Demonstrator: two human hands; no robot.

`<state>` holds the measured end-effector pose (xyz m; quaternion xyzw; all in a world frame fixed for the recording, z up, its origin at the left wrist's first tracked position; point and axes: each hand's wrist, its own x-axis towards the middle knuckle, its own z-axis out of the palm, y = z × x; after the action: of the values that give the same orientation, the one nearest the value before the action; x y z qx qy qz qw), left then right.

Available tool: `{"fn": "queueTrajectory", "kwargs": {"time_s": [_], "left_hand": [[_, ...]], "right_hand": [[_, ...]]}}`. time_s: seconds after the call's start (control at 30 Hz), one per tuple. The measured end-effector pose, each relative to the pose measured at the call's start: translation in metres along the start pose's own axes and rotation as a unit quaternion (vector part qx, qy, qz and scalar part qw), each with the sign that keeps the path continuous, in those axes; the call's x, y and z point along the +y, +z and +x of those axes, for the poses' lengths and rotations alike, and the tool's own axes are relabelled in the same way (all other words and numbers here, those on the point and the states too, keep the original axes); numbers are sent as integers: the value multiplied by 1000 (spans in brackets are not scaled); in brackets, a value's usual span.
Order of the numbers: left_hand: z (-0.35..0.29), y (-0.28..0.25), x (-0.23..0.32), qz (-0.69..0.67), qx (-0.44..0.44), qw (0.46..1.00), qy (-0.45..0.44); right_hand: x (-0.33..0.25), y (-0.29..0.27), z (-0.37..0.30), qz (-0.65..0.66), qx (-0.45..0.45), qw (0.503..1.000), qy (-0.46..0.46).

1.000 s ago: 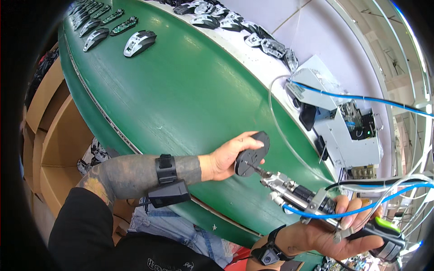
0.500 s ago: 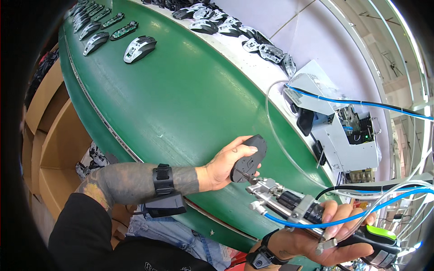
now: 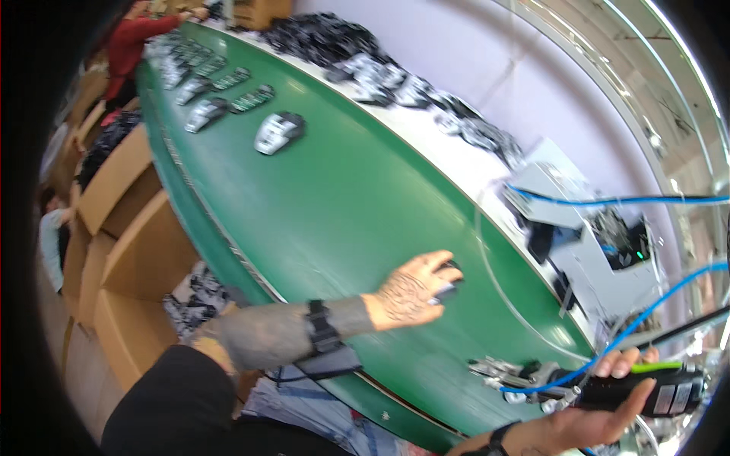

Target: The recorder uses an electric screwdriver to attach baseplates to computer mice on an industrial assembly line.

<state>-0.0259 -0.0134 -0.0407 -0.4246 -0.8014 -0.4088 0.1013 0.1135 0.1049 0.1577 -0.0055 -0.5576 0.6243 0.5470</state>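
My left hand (image 3: 411,295) is over the green work surface, back of the hand up, its fingers closed round a computer mouse (image 3: 450,271). Only a small dark and light part of the mouse shows past the fingers. At the lower right, my right hand (image 3: 601,414) grips a black powered screwdriver (image 3: 673,391) with a lime-green strip. Its metal nose (image 3: 498,370) points left, apart from the mouse, and a blue air hose (image 3: 646,300) runs up from it.
On the belt (image 3: 342,205) at the far left lie a white-and-black mouse (image 3: 279,133) and rows of mouse parts. More shells line the white ledge (image 3: 479,163). A grey screw-feeding machine (image 3: 608,251) stands right. Cardboard boxes (image 3: 125,266) stand left; a person in red (image 3: 141,42) works beyond.
The screwdriver's tip has come away from the mouse and moved right and down. My left hand has turned the mouse over and now covers it. The whole view has shifted.
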Motion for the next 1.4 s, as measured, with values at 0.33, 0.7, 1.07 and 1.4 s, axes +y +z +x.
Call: {"fn": "queueTrajectory", "kwargs": {"time_s": [0.33, 0.7, 1.07, 1.4], "left_hand": [[12, -42, -45, -51, 20, 998, 21], [-3, -200, -207, 310, 31, 890, -332], [4, -47, 13, 167, -262, 948, -69], [14, -9, 25, -281, -110, 951, -68]], "right_hand": [[-7, -8, 7, -13, 20, 1000, -14], [-8, -6, 7, -73, 26, 996, -46], [5, -15, 14, -107, -5, 994, -27], [13, -31, 20, -153, 30, 988, 16]]}}
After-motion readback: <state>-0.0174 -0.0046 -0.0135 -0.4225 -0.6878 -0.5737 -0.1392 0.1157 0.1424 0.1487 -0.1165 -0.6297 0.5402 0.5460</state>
